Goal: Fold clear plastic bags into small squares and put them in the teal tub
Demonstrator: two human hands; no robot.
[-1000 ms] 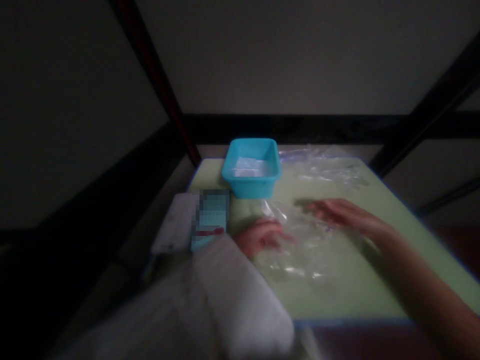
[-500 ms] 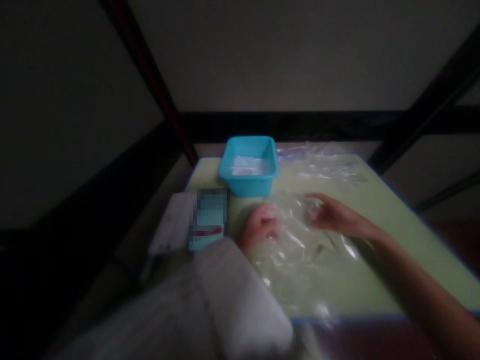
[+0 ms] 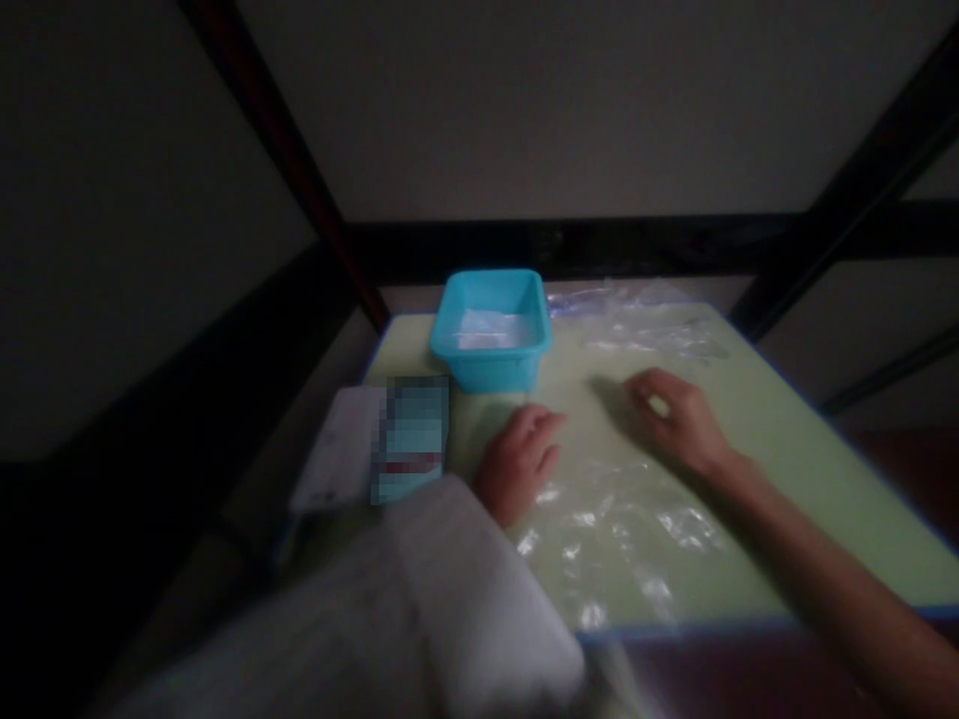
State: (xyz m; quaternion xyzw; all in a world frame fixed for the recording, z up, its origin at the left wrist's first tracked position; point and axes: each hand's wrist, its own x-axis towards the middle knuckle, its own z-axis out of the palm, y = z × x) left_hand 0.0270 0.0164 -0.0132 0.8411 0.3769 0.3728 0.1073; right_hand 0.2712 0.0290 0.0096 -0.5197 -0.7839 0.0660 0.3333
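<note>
A clear plastic bag (image 3: 621, 544) lies spread on the front of the table, its shiny creases catching light. My left hand (image 3: 520, 464) rests at the bag's left upper edge, fingers stretched to the right and a little apart. Above and right of the bag, my right hand (image 3: 681, 414) hovers over the table with its shadow beside it. Thumb and fingers there curl together into a loop, and I see nothing held in them. Blur hides the fingertips' detail.
Behind my left hand stands a turquoise basin (image 3: 490, 369) with white, paper-like contents. More clear plastic (image 3: 651, 335) lies at the table's back right. A pixelated teal item (image 3: 411, 439) and a whitish flat piece (image 3: 341, 449) are at the left. Pale fabric (image 3: 486, 589) fills the near left.
The plastic bag, earlier raised and bunched between my hands, now lies flatter and nearer the front edge. My right hand has come away from it and moved slightly right.
</note>
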